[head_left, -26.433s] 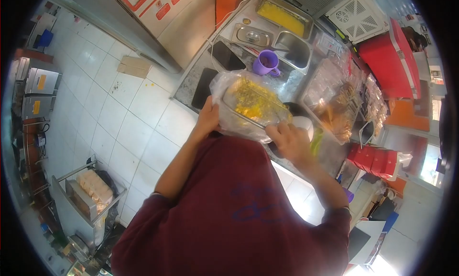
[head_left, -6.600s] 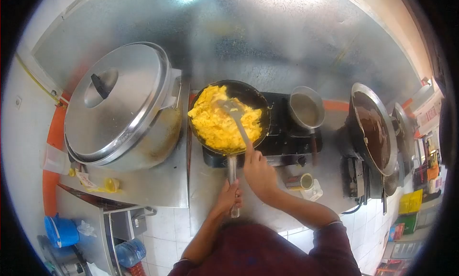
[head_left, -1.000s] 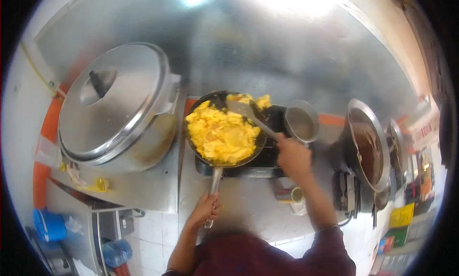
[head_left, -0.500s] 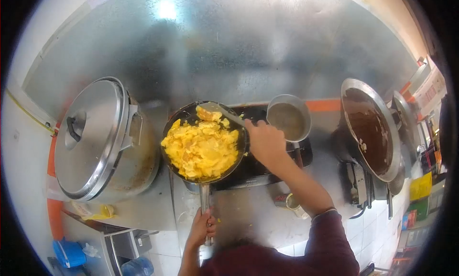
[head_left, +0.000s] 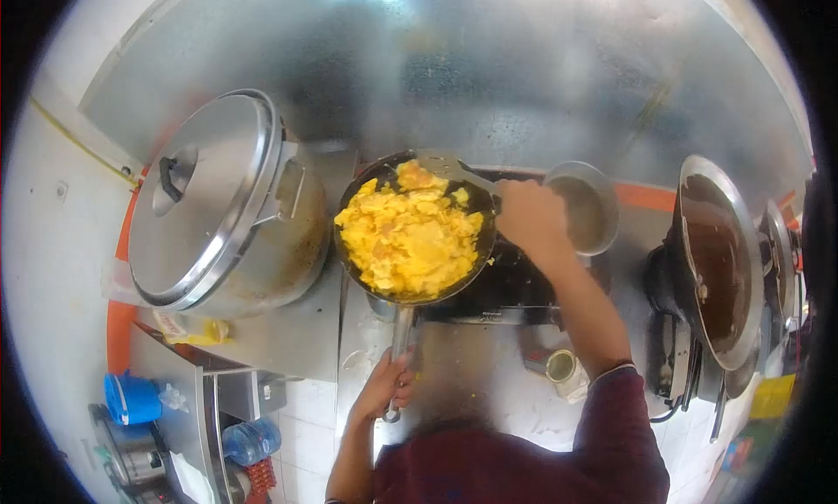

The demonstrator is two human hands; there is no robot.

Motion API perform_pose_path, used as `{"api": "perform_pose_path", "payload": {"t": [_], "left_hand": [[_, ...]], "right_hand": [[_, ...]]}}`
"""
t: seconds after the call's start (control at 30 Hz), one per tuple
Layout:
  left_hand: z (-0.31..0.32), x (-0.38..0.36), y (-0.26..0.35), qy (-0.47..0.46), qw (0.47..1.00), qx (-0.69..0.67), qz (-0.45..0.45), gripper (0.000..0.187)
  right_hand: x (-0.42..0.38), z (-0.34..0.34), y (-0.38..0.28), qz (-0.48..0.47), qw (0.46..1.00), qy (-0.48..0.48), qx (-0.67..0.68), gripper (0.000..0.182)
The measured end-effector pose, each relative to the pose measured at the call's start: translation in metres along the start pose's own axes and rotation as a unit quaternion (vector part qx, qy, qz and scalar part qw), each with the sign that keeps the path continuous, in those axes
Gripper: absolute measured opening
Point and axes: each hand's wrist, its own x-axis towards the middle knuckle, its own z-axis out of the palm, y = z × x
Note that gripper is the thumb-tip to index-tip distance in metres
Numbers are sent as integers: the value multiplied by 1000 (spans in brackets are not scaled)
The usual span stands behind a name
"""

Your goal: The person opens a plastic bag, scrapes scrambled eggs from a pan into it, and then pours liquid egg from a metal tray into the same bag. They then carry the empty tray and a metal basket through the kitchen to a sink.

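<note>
My left hand (head_left: pixel 384 385) is wrapped round the metal handle of a dark frying pan (head_left: pixel 353 264). Yellow scrambled eggs (head_left: pixel 410 238) fill most of the pan, with a browned piece near its far rim. In my right hand (head_left: pixel 532 214) is a metal spatula (head_left: pixel 449 166), gripped by its handle. Its flat blade reaches over the far side of the pan, beside the browned egg piece. The pan sits over the left part of a black gas stove (head_left: pixel 489 305).
A large lidded pot (head_left: pixel 292 242) stands left of the pan. Right of it is a small saucepan (head_left: pixel 602 194) of liquid, close to my right hand. A big wok (head_left: pixel 720 268) stands farther right. An opened can (head_left: pixel 559 365) lies near my right forearm.
The whole view has shifted, so the pan and pot appear farther right and higher. Both hands keep their grips, and the spatula blade stays at the pan's far side.
</note>
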Motion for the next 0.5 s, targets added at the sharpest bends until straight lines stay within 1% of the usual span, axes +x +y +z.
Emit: {"api": "perform_pose_path", "payload": {"t": [0.1, 0.2, 0.23, 0.3, 0.33, 0.43, 0.5], "left_hand": [[2, 0, 4, -12, 1000, -6, 2, 31], [-3, 1, 2, -21, 1000, -22, -2, 31], [-7, 4, -1, -30, 999, -27, -3, 31], [-10, 1, -3, -39, 999, -32, 0, 31], [-9, -1, 0, -42, 999, -29, 2, 31], [-4, -1, 7, -29, 1000, -13, 0, 31], [-7, -3, 6, -23, 1000, 1, -2, 31]], "right_hand": [[-17, -30, -7, 11, 1000, -12, -11, 32], [-26, -34, -21, -17, 1000, 23, 0, 32], [-24, -23, -23, -36, 999, 13, -15, 33], [-16, 22, -23, -70, 996, -7, -48, 35], [-21, 25, -28, -80, 996, -16, -37, 36], [-27, -11, -19, -67, 996, -34, -40, 39], [-40, -34, -25, -46, 998, -5, -47, 43]]}}
